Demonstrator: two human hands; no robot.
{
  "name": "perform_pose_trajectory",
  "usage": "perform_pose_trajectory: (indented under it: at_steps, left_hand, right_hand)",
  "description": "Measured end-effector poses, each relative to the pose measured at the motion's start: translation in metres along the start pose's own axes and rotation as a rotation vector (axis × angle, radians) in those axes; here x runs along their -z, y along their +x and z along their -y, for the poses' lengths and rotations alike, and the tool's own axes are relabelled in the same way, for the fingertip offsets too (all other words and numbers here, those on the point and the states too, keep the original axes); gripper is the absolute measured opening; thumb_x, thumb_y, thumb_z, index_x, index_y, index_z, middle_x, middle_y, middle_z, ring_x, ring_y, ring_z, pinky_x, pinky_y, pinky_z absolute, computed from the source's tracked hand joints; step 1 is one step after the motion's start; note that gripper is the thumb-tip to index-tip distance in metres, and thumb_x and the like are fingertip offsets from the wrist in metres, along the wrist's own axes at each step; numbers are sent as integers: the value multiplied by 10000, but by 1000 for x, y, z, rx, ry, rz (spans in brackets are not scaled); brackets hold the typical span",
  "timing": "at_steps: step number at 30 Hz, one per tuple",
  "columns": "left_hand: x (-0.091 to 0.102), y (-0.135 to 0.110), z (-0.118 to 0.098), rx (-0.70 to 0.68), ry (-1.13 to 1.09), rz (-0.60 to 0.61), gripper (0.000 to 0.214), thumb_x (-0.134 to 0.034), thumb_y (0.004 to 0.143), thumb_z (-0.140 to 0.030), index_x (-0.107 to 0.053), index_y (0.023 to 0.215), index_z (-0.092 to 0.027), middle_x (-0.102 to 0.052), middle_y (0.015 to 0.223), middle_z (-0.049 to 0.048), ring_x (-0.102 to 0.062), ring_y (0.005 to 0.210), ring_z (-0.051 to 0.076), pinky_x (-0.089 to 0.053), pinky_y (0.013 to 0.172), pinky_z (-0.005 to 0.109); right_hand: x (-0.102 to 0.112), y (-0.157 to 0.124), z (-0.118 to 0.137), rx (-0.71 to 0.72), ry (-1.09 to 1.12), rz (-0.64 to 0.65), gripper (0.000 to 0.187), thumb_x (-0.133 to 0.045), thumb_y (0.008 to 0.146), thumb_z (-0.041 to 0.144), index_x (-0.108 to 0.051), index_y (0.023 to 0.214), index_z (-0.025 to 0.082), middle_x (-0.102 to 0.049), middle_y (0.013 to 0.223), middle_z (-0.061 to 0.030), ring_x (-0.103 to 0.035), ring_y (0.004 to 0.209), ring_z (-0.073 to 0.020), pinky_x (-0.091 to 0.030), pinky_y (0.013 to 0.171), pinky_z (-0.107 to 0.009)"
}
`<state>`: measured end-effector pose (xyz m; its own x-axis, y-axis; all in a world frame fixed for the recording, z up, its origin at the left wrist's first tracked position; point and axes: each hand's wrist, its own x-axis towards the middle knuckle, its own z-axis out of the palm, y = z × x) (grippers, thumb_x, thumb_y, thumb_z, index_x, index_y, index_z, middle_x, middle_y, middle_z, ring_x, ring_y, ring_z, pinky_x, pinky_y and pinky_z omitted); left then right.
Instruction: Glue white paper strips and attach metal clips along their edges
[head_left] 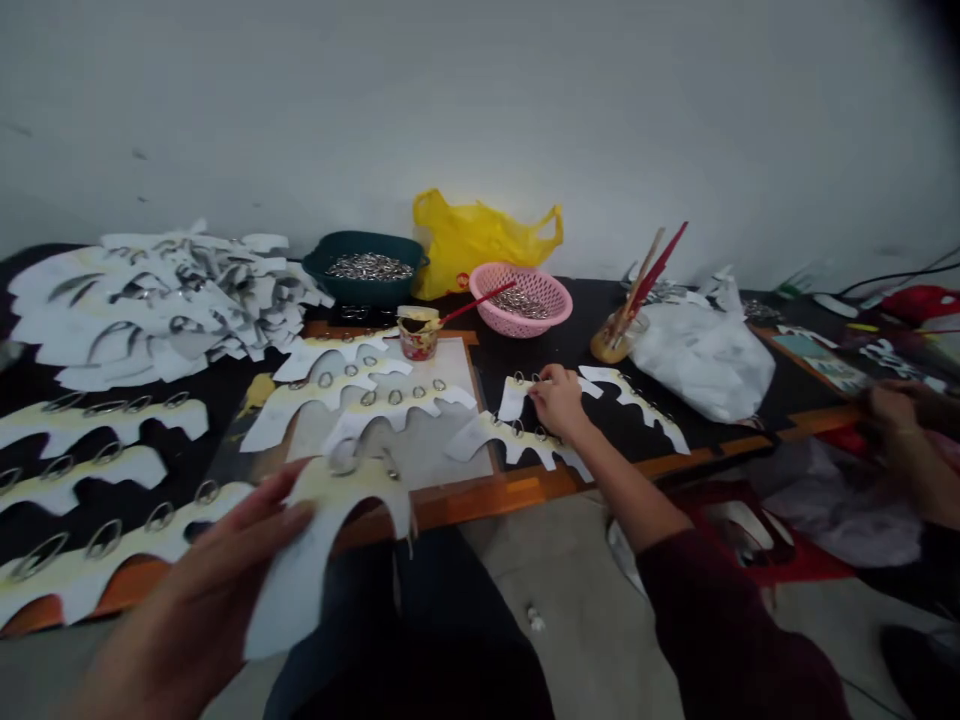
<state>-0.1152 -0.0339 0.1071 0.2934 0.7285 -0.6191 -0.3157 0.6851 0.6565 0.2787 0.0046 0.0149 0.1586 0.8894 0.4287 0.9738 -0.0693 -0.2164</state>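
In my left hand (202, 570), close to the camera, is a white scalloped piece (292, 590) with a yellowish upper edge and metal rings; thumb and fingers pinch its left end. My right hand (559, 402) reaches over the table with its fingers closed at the top edge of another white scalloped piece (514, 398), beside a ring. Whether the fingertips grip the ring or the piece's edge is hard to see. Just in front of that hand lies a further ringed piece (484, 432). More ringed pieces (405, 405) lie on the pale board (457, 365) between my hands.
A heap of white pieces (150, 300) fills the back left. Behind stand a dark green basket (322, 262) and a pink basket (562, 305) of metal parts, a yellow bag (480, 235), a glue cup (418, 340), a brush jar (611, 345) and a white bag (705, 360). Another person's hands (896, 405) are at right.
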Motion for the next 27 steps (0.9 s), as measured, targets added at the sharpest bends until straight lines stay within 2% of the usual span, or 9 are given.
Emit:
perform_pose_trajectory:
  at_steps: [3,6,10,16,18,20,22,24,27]
  left_hand:
    - [-18,2,4,-5,-47,65,640,-780,549,-106,-561,1120,-295,-700,831,-14,-680,600,179,-558,504,236]
    - [-20,11,5,-8,-66,138,561,-795,534,-118,-586,1039,-245,-687,808,-5,-671,594,161,-553,530,227]
    - [4,23,10,26,82,125,500,-801,574,-179,-590,1021,-256,-699,874,8,-675,632,157,-534,527,206]
    - [41,37,18,37,405,-103,442,-790,592,-383,-642,1008,-367,-672,1104,-71,-655,936,217,-558,631,227]
    - [41,39,17,12,480,-118,455,-785,573,-433,-647,1004,-386,-662,1124,-92,-621,1022,246,-564,686,258]
    - [38,37,16,-33,521,-79,479,-791,551,-446,-655,1002,-356,-661,1135,-66,-600,1060,260,-558,745,273]
    - [34,33,14,-85,538,-8,504,-801,536,-437,-656,1002,-310,-664,1131,-18,-590,1075,267,-545,790,278]
    - [32,32,15,-144,578,34,502,-791,553,-444,-646,1008,-287,-670,1106,12,-590,1068,265,-536,804,279]
    - [35,32,22,-299,711,-17,461,-750,610,-459,-639,1019,-276,-674,1055,33,-604,1021,261,-507,839,289]
  right_hand:
    - [8,3,6,-13,28,-40,166,-505,734,118,-648,817,134,-485,1002,-129,-452,915,-242,-393,798,-373]
    - [6,3,23,-23,60,-50,266,-430,743,57,-605,933,118,-495,954,-138,-463,863,-240,-394,735,-359]
    - [2,2,50,53,59,56,267,-431,679,-24,-627,776,131,-529,758,-103,-468,733,-212,-385,721,-349]
    - [23,-5,106,98,28,109,249,-452,742,17,-659,816,134,-574,894,-120,-517,849,-210,-422,774,-336]
    - [30,-12,139,211,139,179,230,-502,775,73,-649,893,205,-597,957,-42,-543,900,-149,-434,811,-252]
    - [31,-21,175,340,528,371,189,-520,807,112,-634,919,213,-621,944,-15,-564,914,-128,-435,843,-236]
    - [26,-29,202,286,792,518,128,-551,818,170,-624,918,204,-635,918,-7,-580,897,-130,-443,833,-247]
    - [16,-33,219,103,944,641,81,-585,808,216,-618,877,192,-633,841,5,-587,794,-121,-460,735,-236]
    - [0,-33,226,-74,1050,731,51,-618,777,219,-601,808,182,-593,707,35,-542,640,-92,-434,601,-201]
